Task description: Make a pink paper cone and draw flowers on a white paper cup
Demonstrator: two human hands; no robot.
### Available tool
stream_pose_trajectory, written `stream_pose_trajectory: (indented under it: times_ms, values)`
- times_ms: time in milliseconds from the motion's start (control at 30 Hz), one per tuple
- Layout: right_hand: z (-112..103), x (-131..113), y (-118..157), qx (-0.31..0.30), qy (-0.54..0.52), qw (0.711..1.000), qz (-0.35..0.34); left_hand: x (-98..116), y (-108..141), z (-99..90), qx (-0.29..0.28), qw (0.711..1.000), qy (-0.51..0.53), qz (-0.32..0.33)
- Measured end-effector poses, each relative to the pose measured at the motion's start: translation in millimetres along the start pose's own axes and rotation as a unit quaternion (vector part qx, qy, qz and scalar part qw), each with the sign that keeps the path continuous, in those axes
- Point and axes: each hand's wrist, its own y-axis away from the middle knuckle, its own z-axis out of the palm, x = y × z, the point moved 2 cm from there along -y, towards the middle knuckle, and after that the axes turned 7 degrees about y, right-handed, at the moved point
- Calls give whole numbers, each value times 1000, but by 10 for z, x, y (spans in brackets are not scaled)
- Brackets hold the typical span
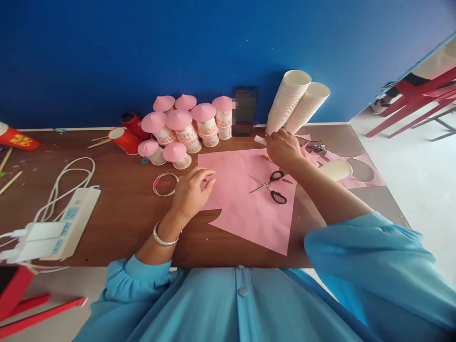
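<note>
My left hand [192, 192] hovers over the left edge of a pink paper sheet [242, 213], its thumb apart from the curved fingers and nothing in it. At the sheet's back right corner, my right hand [283, 148] is closed, with its fingertips turned down and hidden. A small white piece [260, 140] lies just left of those fingers; I cannot tell whether they touch it. Black-handled scissors [267, 185] rest on the sheet with their blades apart. Behind the right hand, two tall stacks of white paper cups [289, 97] lean against the wall.
Several cup towers with pink cone roofs [204, 113] stand along the blue wall, beside a dark pixelated panel [245, 111]. Red cups [124, 141], a tape roll [166, 184] and a power strip [76, 223] are at left. A white cup [335, 169] lies on pink scraps at right.
</note>
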Motion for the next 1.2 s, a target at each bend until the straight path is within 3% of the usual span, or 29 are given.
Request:
stream_pose_trajectory:
  times_ms: [67,100,200,267,467,567,667,733,800,900,967,1100,1167,1200]
  values:
    - [-94,-153,227,31,-29,999,-7,-1,-5,-47,19,999,31,6]
    - [-151,-254,358,62,-102,992,-41,11,-10,-56,18,999,49,16]
    - [-244,-595,726,65,-316,925,-199,93,-34,-26,-51,992,96,61]
    - [-217,-758,879,42,-387,898,-204,145,-48,10,-100,986,113,65]
    - [9,-876,999,-50,-541,838,-56,155,18,68,-137,976,170,-17]
    - [4,-750,1038,-49,-552,831,-33,47,106,9,-142,967,203,-57]
    - [-35,-456,1088,19,-561,826,56,-181,146,-134,-82,958,238,-139]
    - [-15,-284,1127,32,-596,789,142,-331,111,-210,-1,952,252,-174]
    - [30,-249,1159,11,-629,761,157,-413,28,-196,42,943,275,-181]
    - [114,-415,1179,-48,-666,737,109,-392,-119,-24,8,922,344,-178]
    - [165,-528,1145,-60,-651,752,79,-328,-178,104,-9,890,413,-192]
    - [236,-443,870,57,-416,907,40,-180,-175,266,-26,819,523,-234]
    - [275,-323,686,78,-290,954,22,-103,-148,311,-38,784,564,-256]
    - [288,-274,611,76,-275,958,19,-60,-135,329,-44,769,580,-264]
